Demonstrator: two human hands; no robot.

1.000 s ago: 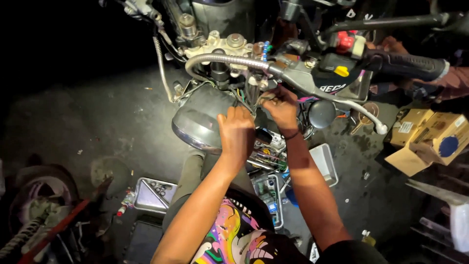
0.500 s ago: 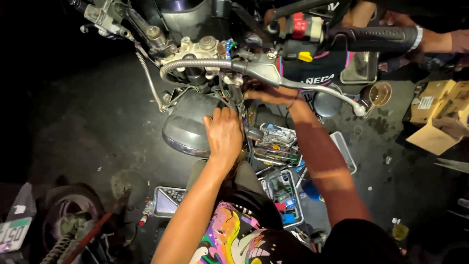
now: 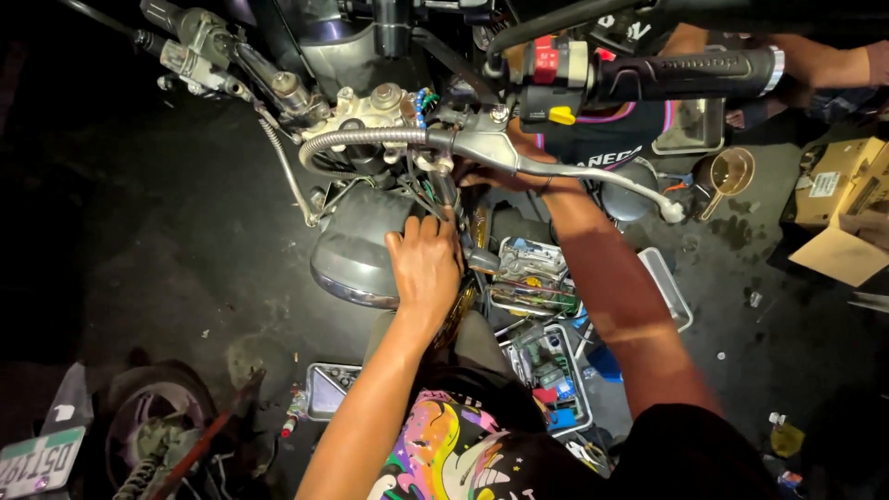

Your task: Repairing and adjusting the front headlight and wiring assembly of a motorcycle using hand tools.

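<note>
- L hand (image 3: 424,268) lies palm-down on the back of the grey headlamp shell (image 3: 356,255), fingers bent over its edge by the wire bundle (image 3: 443,190); grip looks loose, can't tell if it pinches a wire.
- R hand (image 3: 495,174) is tucked under the brake lever (image 3: 565,171), mostly hidden; fingers curl in near the wires, can't tell what it grasps.
- Headlamp shell hangs below the steering head, chrome rim facing down-left.
- Ribbed metal cable sleeve (image 3: 356,141) arcs over the shell from the lever mount.
- Black handlebar grip (image 3: 685,72) w/ red and yellow switches sits above the R forearm.
- Floor below: clear trays of small parts (image 3: 532,278), one just beside the R forearm, another (image 3: 548,375) nearer the knees.
- Cardboard boxes (image 3: 838,218) far right; small brown cup (image 3: 732,171) near them.
- Loose wheel (image 3: 153,421) and a number plate (image 3: 42,458) bottom-left.
- Another person's arm (image 3: 815,65) top right, behind the grip.
</note>
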